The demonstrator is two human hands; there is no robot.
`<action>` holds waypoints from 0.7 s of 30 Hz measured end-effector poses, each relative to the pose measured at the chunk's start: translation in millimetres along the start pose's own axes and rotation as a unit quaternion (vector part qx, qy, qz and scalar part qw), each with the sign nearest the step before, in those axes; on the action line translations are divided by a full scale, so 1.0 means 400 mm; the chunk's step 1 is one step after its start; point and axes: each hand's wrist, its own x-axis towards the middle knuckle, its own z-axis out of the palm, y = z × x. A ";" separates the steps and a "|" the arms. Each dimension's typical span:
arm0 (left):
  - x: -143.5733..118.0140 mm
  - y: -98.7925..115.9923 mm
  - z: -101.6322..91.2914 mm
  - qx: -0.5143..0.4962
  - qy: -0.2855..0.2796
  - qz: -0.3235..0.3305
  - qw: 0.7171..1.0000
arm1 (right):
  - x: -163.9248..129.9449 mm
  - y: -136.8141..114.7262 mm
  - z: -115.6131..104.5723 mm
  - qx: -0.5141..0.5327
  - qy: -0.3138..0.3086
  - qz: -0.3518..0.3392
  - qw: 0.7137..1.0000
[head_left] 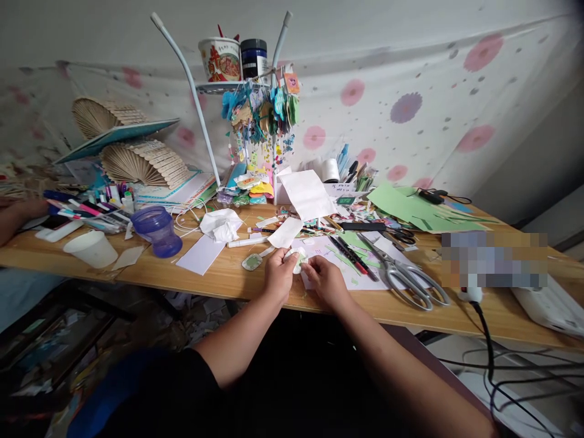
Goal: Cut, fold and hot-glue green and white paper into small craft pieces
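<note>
Both my hands meet over the front edge of the table around a small white and green paper cutout (298, 258). My left hand (279, 272) pinches its left side between thumb and fingers. On the other side, my right hand (325, 280) has its fingers closed at the cutout's right edge. A similar green and white cutout (252, 262) lies on the table just left of my left hand. Behind the hands is a white paper strip (286, 232). Black markers (353, 258) and large grey-handled scissors (406, 277) lie to the right.
A blue cup (157, 231), a white cup (91, 249) and a pile of pens stand at left. Crumpled tissue (222, 226) lies nearby. A wire rack (191, 91) hung with paper pieces rises behind. Green paper (410, 207) lies at back right. Another person's hand (20, 213) is at far left.
</note>
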 end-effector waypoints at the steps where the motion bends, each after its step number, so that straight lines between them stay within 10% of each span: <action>1: -0.001 0.001 -0.001 -0.002 -0.001 0.001 1.000 | 0.000 0.000 -0.003 0.035 -0.014 0.006 0.999; 7: -0.001 0.001 -0.002 -0.024 -0.021 -0.008 0.999 | 0.008 0.008 -0.015 0.247 -0.017 0.066 0.967; 21: -0.001 0.000 -0.002 -0.002 -0.057 0.001 0.998 | 0.016 0.024 0.002 0.237 0.007 0.061 0.970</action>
